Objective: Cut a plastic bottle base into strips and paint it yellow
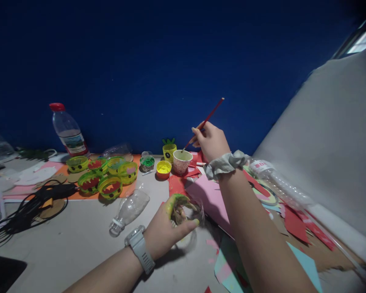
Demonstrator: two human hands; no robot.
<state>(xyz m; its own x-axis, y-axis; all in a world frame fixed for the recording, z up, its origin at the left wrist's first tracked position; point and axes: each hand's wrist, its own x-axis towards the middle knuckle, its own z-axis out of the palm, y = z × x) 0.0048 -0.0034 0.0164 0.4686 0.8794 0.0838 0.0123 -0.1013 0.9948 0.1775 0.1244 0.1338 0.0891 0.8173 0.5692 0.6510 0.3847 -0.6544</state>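
Note:
My right hand [212,140] pinches a red-handled paintbrush [213,110], its lower end inside a speckled paper cup [182,166]. Green and yellow paint stains my left hand [171,228], whose fingers curl around a clear plastic bottle piece [198,215]. The far side of that piece is blurred and partly hidden by the fingers. Beside the cup stand a small tub of yellow paint [164,168] and a tub of green paint [147,162]. Just behind them is a yellow cup with green leaf shapes [170,152].
Several painted green-yellow rings [110,187] sit on orange paper at left. A cut bottle top [129,211] lies near my left wrist. Black cables [27,211], a red-capped bottle [68,132], paper scraps [228,260] and a lying clear bottle [280,185] surround the work area. A blue wall [183,73] rises behind.

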